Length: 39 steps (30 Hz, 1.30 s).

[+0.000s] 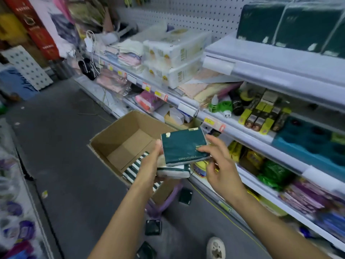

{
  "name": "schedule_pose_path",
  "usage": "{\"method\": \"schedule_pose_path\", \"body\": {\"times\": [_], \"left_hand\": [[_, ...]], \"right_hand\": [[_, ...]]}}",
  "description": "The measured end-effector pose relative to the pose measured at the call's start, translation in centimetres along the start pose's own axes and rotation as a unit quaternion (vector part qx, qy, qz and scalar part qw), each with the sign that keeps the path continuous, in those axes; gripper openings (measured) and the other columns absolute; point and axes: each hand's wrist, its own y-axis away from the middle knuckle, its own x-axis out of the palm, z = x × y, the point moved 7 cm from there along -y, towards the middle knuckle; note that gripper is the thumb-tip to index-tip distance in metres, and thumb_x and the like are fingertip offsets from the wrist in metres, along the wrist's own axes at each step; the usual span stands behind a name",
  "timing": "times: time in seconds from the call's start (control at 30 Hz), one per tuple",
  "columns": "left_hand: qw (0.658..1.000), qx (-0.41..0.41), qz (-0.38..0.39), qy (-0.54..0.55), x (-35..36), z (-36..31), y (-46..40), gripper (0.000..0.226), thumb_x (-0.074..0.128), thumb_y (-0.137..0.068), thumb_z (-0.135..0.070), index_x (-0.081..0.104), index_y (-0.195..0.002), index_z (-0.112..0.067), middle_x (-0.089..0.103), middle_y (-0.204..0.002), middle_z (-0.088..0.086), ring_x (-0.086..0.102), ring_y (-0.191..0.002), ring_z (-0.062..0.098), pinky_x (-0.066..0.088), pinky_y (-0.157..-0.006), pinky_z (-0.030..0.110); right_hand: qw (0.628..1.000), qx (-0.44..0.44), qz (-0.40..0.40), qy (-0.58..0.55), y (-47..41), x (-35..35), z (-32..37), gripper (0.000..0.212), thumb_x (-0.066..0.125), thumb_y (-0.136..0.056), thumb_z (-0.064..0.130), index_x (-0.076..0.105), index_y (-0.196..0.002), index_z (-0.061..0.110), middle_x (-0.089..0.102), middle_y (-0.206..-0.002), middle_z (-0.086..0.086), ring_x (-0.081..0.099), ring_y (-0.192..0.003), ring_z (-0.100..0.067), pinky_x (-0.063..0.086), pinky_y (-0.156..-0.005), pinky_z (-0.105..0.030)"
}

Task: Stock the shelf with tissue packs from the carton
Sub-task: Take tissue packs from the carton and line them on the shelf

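My left hand (152,161) grips a small stack of dark green tissue packs; the top pack (183,146) is tilted up and a second pack (174,171) lies beneath it. With its fingers spread, my right hand (217,161) touches the top pack's right edge at the fingertips. Behind the hands stands the open cardboard carton (119,135), and a row of green-and-white tissue packs (133,169) stands inside along its near side. Large wrapped bundles of the same green tissue (291,23) stand on the top shelf (280,60) at the upper right.
Shelves of goods run along the right, with white tissue bundles (173,58) on a middle shelf. A purple stool (164,200) stands under the carton. Three loose dark packs (153,227) lie on the grey floor by my shoe (216,247). A rack lines the left side.
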Motion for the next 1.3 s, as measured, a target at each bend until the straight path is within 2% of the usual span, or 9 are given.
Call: {"method": "schedule_pose_path", "body": {"times": [0.17, 0.23, 0.33, 0.4, 0.53, 0.7, 1.0, 1.17, 1.3], "left_hand": [[0.996, 0.081, 0.025, 0.002, 5.6, -4.0, 4.5, 0.030, 0.059, -0.096, -0.039, 0.069, -0.105, -0.013, 0.076, -0.099, 0.000, 0.072, -0.093, 0.024, 0.054, -0.090, 0.045], [0.992, 0.120, 0.037, -0.001, 8.8, -5.5, 6.1, 0.034, 0.058, -0.098, -0.036, 0.064, -0.106, -0.004, 0.074, -0.094, 0.000, 0.070, -0.086, 0.016, 0.052, -0.085, 0.039], [0.983, 0.175, 0.058, -0.022, 14.2, -7.0, 8.9, 0.037, 0.060, -0.096, -0.035, 0.061, -0.105, 0.000, 0.070, -0.096, 0.002, 0.066, -0.086, 0.011, 0.048, -0.078, 0.029], [0.973, 0.204, 0.091, -0.057, 18.6, -7.5, 11.1, 0.032, 0.064, -0.093, -0.038, 0.064, -0.106, -0.010, 0.072, -0.104, 0.000, 0.068, -0.094, 0.012, 0.050, -0.079, 0.025], [0.954, 0.246, 0.152, -0.075, 27.9, -7.5, 16.8, 0.020, 0.063, -0.095, -0.034, 0.058, -0.112, -0.026, 0.061, -0.109, -0.018, 0.060, -0.088, -0.013, 0.046, -0.068, 0.007], [0.934, 0.310, 0.147, -0.102, 38.4, -6.7, 22.4, 0.022, 0.052, -0.098, -0.046, 0.060, -0.114, -0.033, 0.058, -0.120, -0.012, 0.053, -0.111, 0.003, 0.041, -0.087, 0.022], [0.879, 0.398, 0.217, -0.150, 53.5, -5.4, 32.7, 0.015, 0.058, -0.097, -0.039, 0.062, -0.110, -0.034, 0.058, -0.120, -0.012, 0.051, -0.107, -0.009, 0.040, -0.087, 0.015], [0.875, 0.386, 0.256, -0.141, 59.6, -5.2, 36.1, 0.021, 0.068, -0.091, -0.026, 0.062, -0.109, -0.037, 0.060, -0.121, -0.009, 0.056, -0.112, 0.011, 0.049, -0.100, 0.042], [0.857, 0.393, 0.289, -0.163, 63.7, -5.1, 37.6, 0.026, 0.067, -0.092, -0.025, 0.060, -0.114, -0.036, 0.056, -0.123, -0.012, 0.054, -0.109, 0.004, 0.049, -0.098, 0.035]], "right_hand": [[0.958, 0.181, -0.111, -0.193, 2.7, -6.5, 1.1, 0.056, 0.042, -0.094, -0.006, 0.041, -0.137, 0.030, 0.052, -0.136, 0.008, 0.057, -0.120, -0.013, 0.049, -0.096, -0.027], [0.904, 0.274, -0.183, -0.273, 4.1, -9.3, 0.4, 0.035, 0.049, -0.102, 0.022, 0.043, -0.136, 0.024, 0.064, -0.123, 0.001, 0.065, -0.109, -0.017, 0.051, -0.093, -0.029], [0.878, 0.345, -0.180, -0.281, 6.0, -13.6, 0.6, 0.043, 0.054, -0.087, 0.055, 0.066, -0.110, 0.021, 0.073, -0.100, 0.007, 0.067, -0.094, -0.010, 0.053, -0.087, -0.030], [0.873, 0.339, -0.202, -0.288, 7.2, -17.4, 1.2, 0.023, 0.064, -0.088, 0.042, 0.070, -0.093, 0.020, 0.074, -0.089, 0.011, 0.067, -0.087, -0.006, 0.053, -0.078, -0.022], [0.850, 0.326, -0.282, -0.303, 10.9, -27.0, 1.5, 0.011, 0.072, -0.087, 0.020, 0.067, -0.098, 0.018, 0.074, -0.095, 0.006, 0.069, -0.090, -0.010, 0.053, -0.077, -0.026], [0.840, 0.290, -0.365, -0.278, 17.2, -40.6, 1.7, 0.015, 0.068, -0.087, 0.004, 0.063, -0.099, 0.011, 0.073, -0.093, 0.000, 0.069, -0.088, -0.016, 0.057, -0.081, -0.032], [0.826, 0.270, -0.443, -0.219, 27.4, -57.4, 2.9, 0.025, 0.062, -0.095, 0.014, 0.051, -0.118, 0.014, 0.071, -0.098, 0.003, 0.070, -0.078, -0.005, 0.056, -0.062, -0.022], [0.818, 0.278, -0.482, -0.146, 31.5, -64.6, 3.9, 0.032, 0.066, -0.093, 0.024, 0.045, -0.116, 0.018, 0.072, -0.090, 0.008, 0.069, -0.070, -0.005, 0.055, -0.056, -0.031], [0.826, 0.268, -0.493, -0.050, 32.9, -70.2, 4.8, 0.033, 0.069, -0.090, 0.023, 0.050, -0.115, 0.013, 0.073, -0.094, -0.006, 0.068, -0.075, -0.018, 0.050, -0.049, -0.032]]}}
